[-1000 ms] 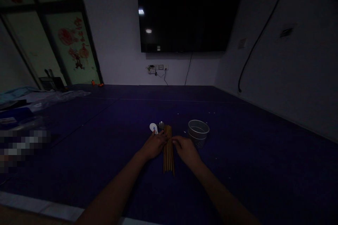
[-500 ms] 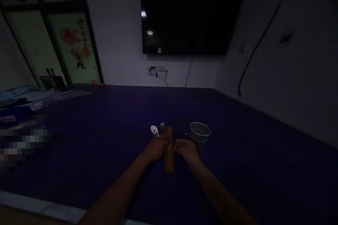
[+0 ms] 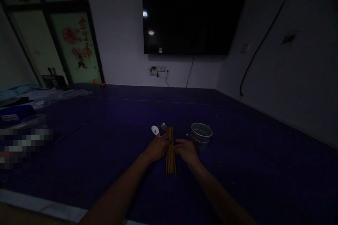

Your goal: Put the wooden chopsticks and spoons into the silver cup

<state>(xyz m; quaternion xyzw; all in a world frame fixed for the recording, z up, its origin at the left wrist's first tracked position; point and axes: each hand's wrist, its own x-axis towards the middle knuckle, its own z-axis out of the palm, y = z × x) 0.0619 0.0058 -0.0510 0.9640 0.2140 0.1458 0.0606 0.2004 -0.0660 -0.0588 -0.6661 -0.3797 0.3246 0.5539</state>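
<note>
Brings right hand (image 3: 187,150) slightly nearer to the right edge of the wooden sticks (image 3: 170,164) than half a second ago. Cannot tell about the right grip: pinching the outermost stick (image 3: 175,170) or only being close. Rests left hand (image 3: 158,148) on far part of the sticks, with grip spread. Has them lying on purple surface (image 3: 126,119), with white spoon (image 3: 155,130) and metal spoon (image 3: 163,126) at far left, metal cup (image 3: 200,143) at right.

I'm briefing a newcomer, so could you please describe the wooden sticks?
Below the wall-mounted screen spreads a dark purple surface. On it, between the white spoon and the metal cup, lie the wooden sticks, partly under the left hand. Thin, long and laid side by side, they resemble neither neighbour.
</note>
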